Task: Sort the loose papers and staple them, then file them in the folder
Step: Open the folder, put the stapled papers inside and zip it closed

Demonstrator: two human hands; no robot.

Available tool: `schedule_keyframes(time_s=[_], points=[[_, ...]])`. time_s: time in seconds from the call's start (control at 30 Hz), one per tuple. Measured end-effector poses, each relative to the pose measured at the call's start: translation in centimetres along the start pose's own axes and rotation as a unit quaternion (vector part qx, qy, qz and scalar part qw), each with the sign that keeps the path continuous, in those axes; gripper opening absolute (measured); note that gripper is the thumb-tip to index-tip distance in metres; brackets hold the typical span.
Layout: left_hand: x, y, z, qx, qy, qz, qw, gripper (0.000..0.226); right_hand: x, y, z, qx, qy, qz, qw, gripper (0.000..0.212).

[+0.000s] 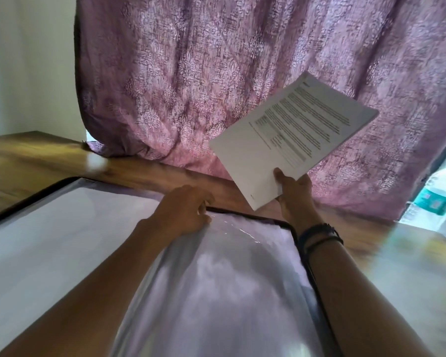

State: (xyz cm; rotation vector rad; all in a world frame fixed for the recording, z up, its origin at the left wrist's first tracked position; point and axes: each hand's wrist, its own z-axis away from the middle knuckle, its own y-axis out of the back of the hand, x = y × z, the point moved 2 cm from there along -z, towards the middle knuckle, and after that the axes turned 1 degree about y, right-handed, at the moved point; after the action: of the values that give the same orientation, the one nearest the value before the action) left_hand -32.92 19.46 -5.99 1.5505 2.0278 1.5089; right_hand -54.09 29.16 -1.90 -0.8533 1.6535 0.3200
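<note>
Nearest the camera, the open folder point(62, 235) lies across the wooden table point(36, 155), its black-edged covers spread flat and a shiny clear plastic sleeve point(229, 274) bulging up between the two forearms. The left hand point(188, 210) is closed on the far edge of that sleeve, fingers curled over it near the folder's far edge, apparently holding the pocket's mouth. The risk here is plain: the plastic looks slick and slack, so if the pinch slips the mouth may fall shut just as the pages arrive, and the sheets would butt against it and crumple.

Just beyond, the right hand point(291, 189), with dark bands on its wrist, grips the stack of papers point(294, 135) by one near corner only, thumb on top. The stack is lifted clear of the table, tilted, its printed face toward the camera, out past the far edge of the folder. Held by a single corner, it could sag or fan; whether a staple binds it cannot be told, and unbound sheets might slide apart. The leading corner could also catch the sleeve's edge and fold.

Behind hangs a purple patterned curtain point(242, 73), draping onto the table's far edge; a raised stack could brush it. At the table's far right corner something teal and white shows, too blurred to name.
</note>
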Motion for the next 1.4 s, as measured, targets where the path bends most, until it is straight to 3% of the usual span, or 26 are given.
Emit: schedule_keyframes(time_s=[0.2,0.33,0.67,0.97,1.2,1.4], points=[[-0.2,-0.2,0.0,-0.056,-0.031,0.016,0.998,0.025,-1.2,-0.6,-0.1,-0.019,0.006,-0.044,0.999,0.035],[0.1,-0.4,0.1,-0.034,-0.048,0.078,0.995,0.006,-1.9,-1.9,0.3,-0.056,0.030,-0.041,0.997,0.038],[1.5,-0.3,0.0,0.012,-0.081,0.169,0.982,0.026,-3.7,-5.3,1.8,-0.153,0.041,0.058,0.986,0.022],[3.7,-0.4,0.3,0.036,-0.147,0.192,0.970,0.010,-3.8,-5.0,1.2,-0.147,0.122,0.120,0.974,0.029],[3.3,-0.3,0.0,0.071,-0.090,0.207,0.972,0.020,-1.9,-3.5,0.1,-0.204,0.017,0.152,0.967,0.032],[1.1,-0.9,-0.1,-0.048,-0.007,0.148,0.988,0.042,0.7,0.0,-1.2,-0.213,-0.029,0.163,0.963,0.044]])
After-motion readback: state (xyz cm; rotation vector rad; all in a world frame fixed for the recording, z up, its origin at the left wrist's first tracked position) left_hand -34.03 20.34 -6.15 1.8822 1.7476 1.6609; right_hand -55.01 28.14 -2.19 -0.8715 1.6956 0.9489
